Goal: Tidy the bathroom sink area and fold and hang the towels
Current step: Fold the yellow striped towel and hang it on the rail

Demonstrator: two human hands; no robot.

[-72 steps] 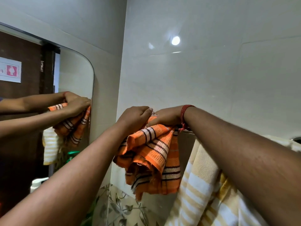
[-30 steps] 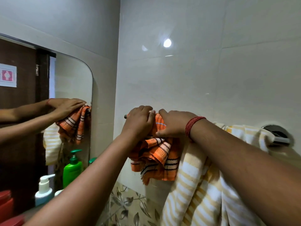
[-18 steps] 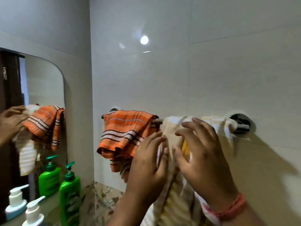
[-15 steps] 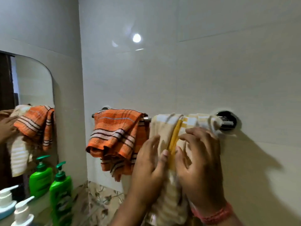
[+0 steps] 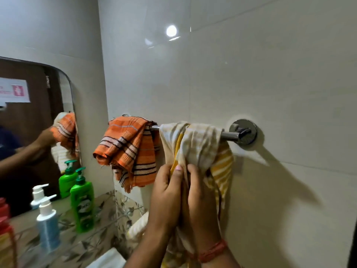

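At far left a mirror (image 5: 29, 132) on the wall reflects an arm and the towels. On the patterned counter (image 5: 92, 242) below it stand three pump bottles: one white-and-blue (image 5: 48, 227), one green (image 5: 83, 202), and, at the left edge, part of a red one (image 5: 5, 219). The other pump bottles behind them are mirror images.

One chrome rail (image 5: 229, 135) runs level along the tiled wall, its long axis left to right, ending in a round mount at the right. Two towels hang on it, side by side and just apart. The orange towel (image 5: 131, 149), with dark and pale stripes, is draped loosely over the left end, its folds falling downward.

The yellow towel (image 5: 197, 144), cream with yellow stripes, is looped over the right part of the rail and hangs straight down, bunched into a rope. Both hands are below the rail, side by side and touching. The left hand (image 5: 166, 198) and the right hand (image 5: 202, 204), with a red wristband, are clasped around the gathered towel, which passes between the palms.
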